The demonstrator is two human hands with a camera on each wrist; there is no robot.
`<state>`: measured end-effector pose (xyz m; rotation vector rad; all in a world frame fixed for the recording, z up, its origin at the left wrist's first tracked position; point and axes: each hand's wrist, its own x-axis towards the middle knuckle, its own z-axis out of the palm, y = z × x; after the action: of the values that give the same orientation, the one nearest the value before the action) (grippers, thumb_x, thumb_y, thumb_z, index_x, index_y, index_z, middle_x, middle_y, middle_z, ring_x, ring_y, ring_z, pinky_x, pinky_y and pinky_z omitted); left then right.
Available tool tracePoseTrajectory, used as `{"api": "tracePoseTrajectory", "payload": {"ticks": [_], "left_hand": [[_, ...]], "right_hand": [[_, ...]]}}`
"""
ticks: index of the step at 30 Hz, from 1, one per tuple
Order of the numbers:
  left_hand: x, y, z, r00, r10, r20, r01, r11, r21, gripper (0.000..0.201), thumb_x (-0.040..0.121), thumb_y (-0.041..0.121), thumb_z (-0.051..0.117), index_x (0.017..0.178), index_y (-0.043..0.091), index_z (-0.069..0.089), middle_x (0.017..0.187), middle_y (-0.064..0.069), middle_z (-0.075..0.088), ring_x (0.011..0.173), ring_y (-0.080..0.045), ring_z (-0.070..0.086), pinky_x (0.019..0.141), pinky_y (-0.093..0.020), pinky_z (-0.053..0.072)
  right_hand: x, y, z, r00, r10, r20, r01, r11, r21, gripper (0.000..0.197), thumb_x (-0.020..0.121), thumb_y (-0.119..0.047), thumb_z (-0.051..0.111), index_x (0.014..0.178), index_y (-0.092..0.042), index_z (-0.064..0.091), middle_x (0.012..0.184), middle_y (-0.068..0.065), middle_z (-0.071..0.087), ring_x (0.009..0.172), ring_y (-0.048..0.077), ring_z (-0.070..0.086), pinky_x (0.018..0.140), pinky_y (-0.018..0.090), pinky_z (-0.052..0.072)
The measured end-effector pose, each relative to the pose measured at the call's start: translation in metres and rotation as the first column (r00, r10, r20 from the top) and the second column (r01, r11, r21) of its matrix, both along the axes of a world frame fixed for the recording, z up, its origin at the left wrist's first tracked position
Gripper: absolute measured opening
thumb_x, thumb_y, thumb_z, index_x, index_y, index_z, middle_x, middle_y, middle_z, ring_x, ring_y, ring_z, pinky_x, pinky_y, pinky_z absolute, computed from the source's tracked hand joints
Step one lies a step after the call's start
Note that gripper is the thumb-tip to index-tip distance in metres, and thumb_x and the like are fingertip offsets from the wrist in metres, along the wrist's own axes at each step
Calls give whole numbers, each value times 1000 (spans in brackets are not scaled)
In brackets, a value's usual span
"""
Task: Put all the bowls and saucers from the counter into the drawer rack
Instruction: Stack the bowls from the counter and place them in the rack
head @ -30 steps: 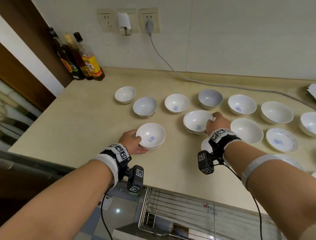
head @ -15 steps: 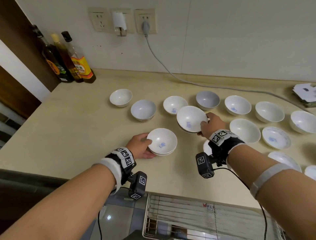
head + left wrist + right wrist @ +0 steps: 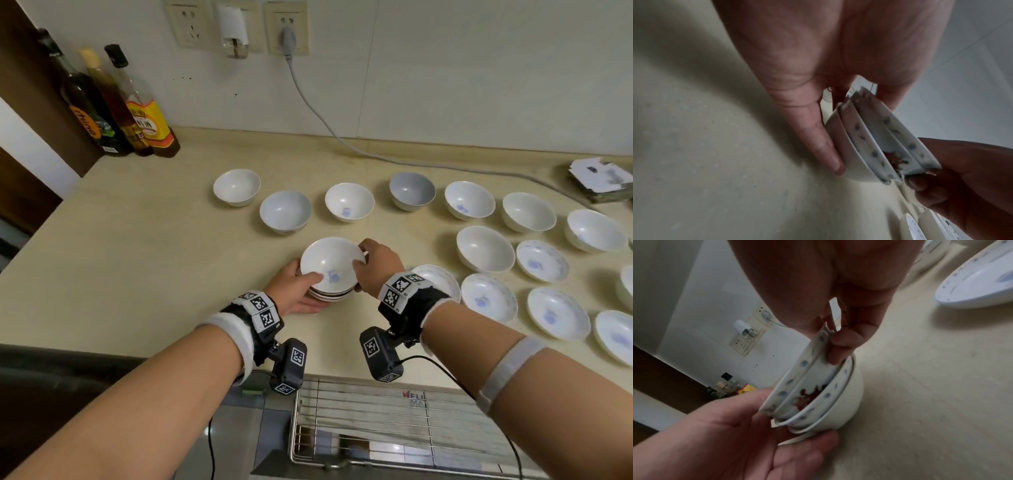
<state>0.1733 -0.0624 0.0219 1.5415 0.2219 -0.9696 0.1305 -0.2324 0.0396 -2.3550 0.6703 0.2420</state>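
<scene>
A stack of several nested white bowls stands on the beige counter, at front centre. My left hand holds the stack from the left, thumb on the rim and fingers low against the bottom bowl. My right hand pinches the rim of the upper bowls from the right; they sit tilted in the lower ones. More loose bowls stand in a row behind. Blue-patterned saucers lie to the right. The wire drawer rack is open below the counter edge.
Three bottles stand at the back left corner by a dark door frame. A grey cable runs from the wall socket along the back of the counter. A pile of papers sits at the far right.
My right hand has carried its bowls left and brought them down into the stack in my left hand. The left hand has slid its bowls a little to the right.
</scene>
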Motion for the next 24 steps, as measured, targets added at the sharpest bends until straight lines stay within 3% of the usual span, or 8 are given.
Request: {"api": "tracePoseTrajectory", "payload": {"ticks": [2, 5, 9, 13, 16, 18, 21, 24], "left_hand": [[-1, -1, -5, 999, 44, 13, -44, 999, -31, 50, 95, 6, 54, 142, 18, 44, 138, -22, 56, 94, -45, 73, 71, -42, 65], [-5, 1, -4, 994, 109, 4, -108, 992, -72, 50, 93, -1, 48, 141, 14, 47, 136, -24, 56, 100, -48, 69, 73, -47, 64], [-25, 11, 2, 992, 124, 7, -123, 992, -35, 45, 93, -3, 45, 136, 11, 50, 133, -28, 57, 105, -52, 66, 83, -54, 61], [-63, 28, 13, 983, 180, 40, -181, 984, 2, 44, 94, -2, 46, 136, 10, 53, 133, -29, 57, 102, -54, 66, 70, -46, 65], [-102, 41, 17, 971, 209, 115, -218, 974, 68, 42, 98, 11, 52, 139, 14, 52, 129, -27, 60, 93, -49, 71, 64, -38, 65], [-133, 49, 16, 957, 249, 147, -265, 958, 108, 46, 99, 33, 56, 142, 18, 49, 124, -22, 65, 86, -46, 74, 61, -33, 63], [-185, 61, 7, 916, 387, 105, -395, 916, 76, 59, 96, 64, 42, 138, 23, 51, 126, -9, 65, 89, -43, 75, 60, -32, 62], [-226, 85, -20, 817, 556, 154, -575, 805, 147, 47, 99, 58, 44, 120, 20, 63, 117, -13, 67, 72, -27, 68, 58, -32, 58]], "right_hand": [[-3, 2, -2, 1000, -19, -5, 19, 1000, 9, 38, 89, -27, 51, 125, -15, 50, 114, 15, 65, 91, 35, 69, 83, 42, 58], [-6, 4, 0, 997, -27, -66, 32, 997, 69, 42, 90, -30, 50, 129, -16, 48, 118, 14, 60, 89, 33, 70, 79, 42, 60], [-12, 7, 8, 975, -25, -222, 122, 892, 435, 41, 93, -20, 47, 133, -13, 46, 113, 20, 64, 83, 39, 73, 75, 48, 62], [-32, 10, 16, 949, 132, -287, 79, 781, 619, 43, 92, -11, 45, 134, -13, 47, 123, 23, 61, 94, 47, 70, 83, 54, 59], [-55, 16, 9, 924, 274, -265, -3, 700, 715, 51, 89, -3, 42, 139, -14, 44, 128, 24, 59, 98, 46, 70, 85, 54, 58], [-73, 19, 2, 911, 342, -229, -47, 638, 768, 53, 88, 0, 41, 139, -14, 44, 128, 22, 60, 95, 41, 71, 79, 48, 61], [-99, 24, -5, 870, 447, -208, -84, 551, 830, 50, 90, 2, 42, 138, -14, 44, 131, 23, 58, 99, 39, 69, 76, 45, 62], [-122, 29, -13, 804, 546, -234, -95, 506, 857, 52, 90, 2, 44, 139, -16, 43, 135, 22, 54, 110, 42, 65, 84, 49, 60]]}}
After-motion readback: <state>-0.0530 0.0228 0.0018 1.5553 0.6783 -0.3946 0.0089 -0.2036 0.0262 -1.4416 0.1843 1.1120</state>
